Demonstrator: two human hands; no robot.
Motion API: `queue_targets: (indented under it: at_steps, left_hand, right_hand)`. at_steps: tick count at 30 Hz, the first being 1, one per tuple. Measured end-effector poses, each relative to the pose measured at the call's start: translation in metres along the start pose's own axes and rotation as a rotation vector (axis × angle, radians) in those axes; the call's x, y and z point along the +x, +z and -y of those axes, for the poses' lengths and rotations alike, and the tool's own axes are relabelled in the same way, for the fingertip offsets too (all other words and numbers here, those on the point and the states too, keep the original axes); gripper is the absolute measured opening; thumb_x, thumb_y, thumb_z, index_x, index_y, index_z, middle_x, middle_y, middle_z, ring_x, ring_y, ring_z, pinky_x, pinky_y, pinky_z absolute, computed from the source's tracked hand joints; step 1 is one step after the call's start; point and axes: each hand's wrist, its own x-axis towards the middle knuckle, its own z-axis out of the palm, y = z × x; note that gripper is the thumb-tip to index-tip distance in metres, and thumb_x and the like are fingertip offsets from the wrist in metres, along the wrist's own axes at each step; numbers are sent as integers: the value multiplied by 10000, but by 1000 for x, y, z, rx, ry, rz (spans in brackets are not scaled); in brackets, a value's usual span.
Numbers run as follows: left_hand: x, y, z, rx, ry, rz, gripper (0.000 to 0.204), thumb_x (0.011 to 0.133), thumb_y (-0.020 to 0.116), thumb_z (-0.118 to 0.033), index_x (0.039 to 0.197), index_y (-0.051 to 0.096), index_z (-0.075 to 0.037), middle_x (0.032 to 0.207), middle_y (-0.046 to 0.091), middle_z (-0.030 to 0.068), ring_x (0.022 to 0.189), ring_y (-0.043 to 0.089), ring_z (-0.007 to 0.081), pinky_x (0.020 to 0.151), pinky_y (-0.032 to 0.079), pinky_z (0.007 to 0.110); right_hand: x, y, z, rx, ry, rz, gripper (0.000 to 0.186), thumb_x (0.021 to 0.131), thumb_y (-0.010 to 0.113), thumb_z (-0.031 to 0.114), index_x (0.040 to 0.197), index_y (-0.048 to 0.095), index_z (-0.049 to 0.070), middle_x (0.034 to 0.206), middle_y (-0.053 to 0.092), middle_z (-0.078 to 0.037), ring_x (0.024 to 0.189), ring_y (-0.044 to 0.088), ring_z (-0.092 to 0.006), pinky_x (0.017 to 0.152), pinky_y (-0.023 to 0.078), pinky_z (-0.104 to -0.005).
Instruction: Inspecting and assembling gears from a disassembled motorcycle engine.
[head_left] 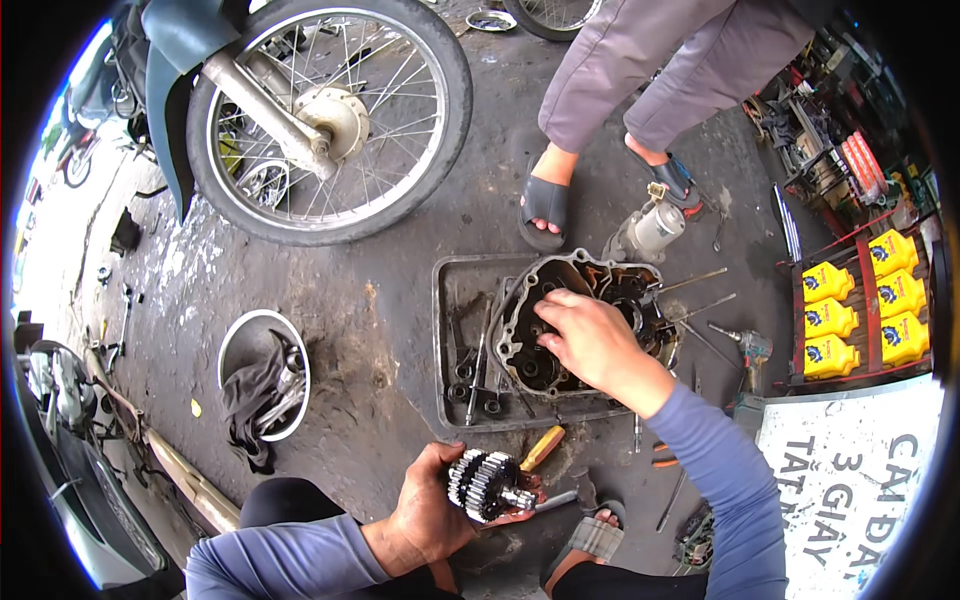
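A gear cluster on a shaft (486,484) with bright metal teeth rests in my left hand (425,505), the fingers curled round it from the left and below. My right hand (583,337) reaches down into an opened engine crankcase (520,372), its fingertips inside the cavity. Whether those fingers grip anything is hidden by the hand itself. The crankcase sits tilted on a black tray (447,330), which also holds loose bolts, nuts and a long metal rod. Long studs stick out of the crankcase toward the right.
A yellow-handled screwdriver (543,448) lies before the tray. Left stands a white-rimmed bucket (305,380) with a dark rag. A motorcycle front wheel (455,110) is at the upper left. Another person's sandalled foot (545,205) is beyond the crankcase, beside a starter motor (655,230). Yellow bottles (830,318) fill a rack rightward.
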Motion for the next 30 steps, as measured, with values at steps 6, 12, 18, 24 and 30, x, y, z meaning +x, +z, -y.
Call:
queue_targets:
  at_steps: [6,12,18,24,30]
  left_hand:
    - [-9,0,-10,12,30,-90,690,839,414,-447,1149,542,156,1163,575,350,1105,574,470,970,473,518]
    - [-2,11,-21,44,171,-83,543,899,410,-403,1099,593,68,1172,620,281,1091,610,413,987,468,529]
    - [0,26,-20,230,400,-127,369,983,416,-355,1096,570,-40,1105,636,159,999,626,280,873,515,416]
    - [6,49,-5,510,464,-14,338,1015,409,-370,1148,506,-75,1092,586,76,931,618,158,830,524,325]
    - [-12,73,-23,1380,768,253,460,848,720,-58,1245,506,30,1206,574,122,1074,610,214,930,481,317]
  right_hand:
    - [16,15,-4,-104,-17,170,98,750,631,56,821,677,6,1084,624,-175,968,611,-329,823,522,-420]
    - [5,4,11,-167,10,91,88,800,648,88,848,666,16,1050,610,-139,947,598,-316,778,507,-443]
    - [-38,-54,79,578,130,346,169,906,594,145,922,636,-17,821,618,-162,694,618,-310,635,500,-379]
    - [-71,-45,65,714,25,224,275,947,588,238,1040,599,-20,819,602,-194,763,592,-373,683,464,-422]
    - [-101,-84,57,866,213,304,232,957,584,216,1041,612,2,786,629,-174,699,606,-343,640,468,-387]
